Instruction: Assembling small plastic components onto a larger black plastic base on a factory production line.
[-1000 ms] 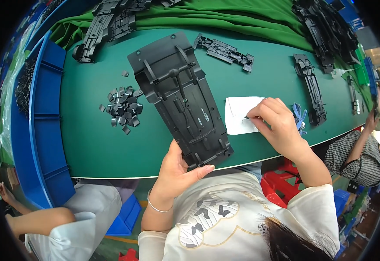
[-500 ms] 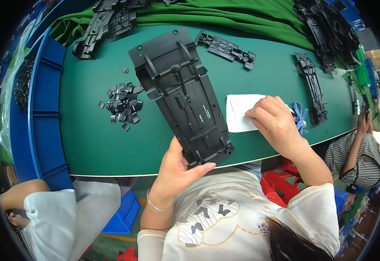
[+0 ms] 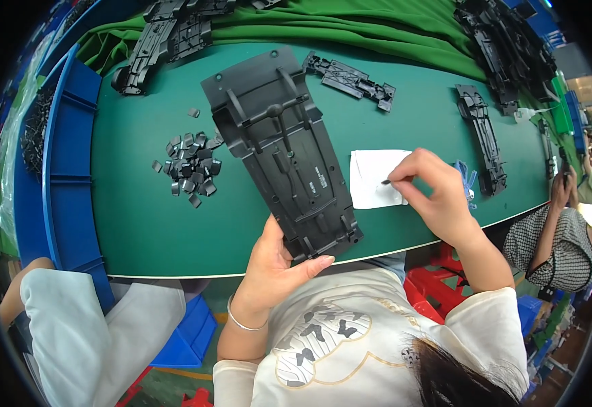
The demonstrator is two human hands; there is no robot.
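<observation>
My left hand (image 3: 275,268) grips the near end of a long black plastic model-car chassis (image 3: 292,163), tilted up over the table with its moulded side showing. My right hand (image 3: 435,193) is closed in a pinch above a white paper or cloth square (image 3: 370,180). Between its thumb and forefinger sits a tiny dark piece (image 3: 385,182), too small to name. Left of the chassis lies a loose pile of small black plastic pieces (image 3: 191,166). A blue cord-like bundle (image 3: 467,180) lies just beyond my right hand, partly hidden by it.
Another black chassis part (image 3: 353,80) lies at the back, and a narrow one (image 3: 482,139) at the right. More black parts are stacked at the far left (image 3: 164,41) and far right (image 3: 509,54), by a green cloth (image 3: 350,27). Blue bins (image 3: 72,163) line the left; people sit on both sides.
My right hand has lifted slightly and its fingers have shifted, so the tiny dark piece now shows. The left hand and chassis stay nearly still. The person at left has moved an arm.
</observation>
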